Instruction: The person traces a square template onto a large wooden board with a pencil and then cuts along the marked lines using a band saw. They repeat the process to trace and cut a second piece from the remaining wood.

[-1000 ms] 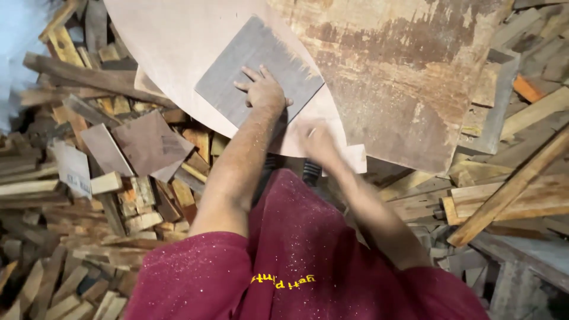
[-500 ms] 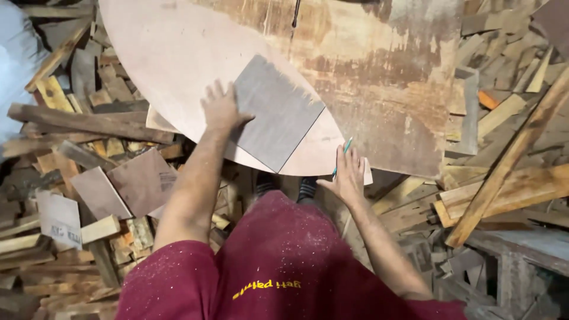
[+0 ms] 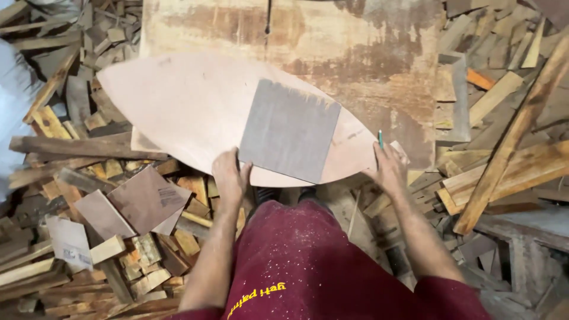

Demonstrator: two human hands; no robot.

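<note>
A pale, leaf-shaped plywood sheet [image 3: 178, 112] lies across a stained wooden work surface [image 3: 355, 53]. A grey square board [image 3: 289, 130] rests on the sheet's right half. My left hand [image 3: 230, 176] grips the sheet's near edge, touching the grey square's lower left corner. My right hand [image 3: 388, 166] is at the sheet's pointed right end and holds a green pencil [image 3: 380, 139] upright between its fingers.
Heaps of wood offcuts [image 3: 118, 237] cover the floor on the left, with flat brown plywood squares [image 3: 148, 198] on top. Long planks [image 3: 510, 136] lean at the right. My dark red, sawdust-flecked clothing [image 3: 296, 261] fills the bottom centre.
My left hand slid off the grey square down to the sheet's near edge. My right hand moved out to the sheet's right tip. The sheet now lies more level in view.
</note>
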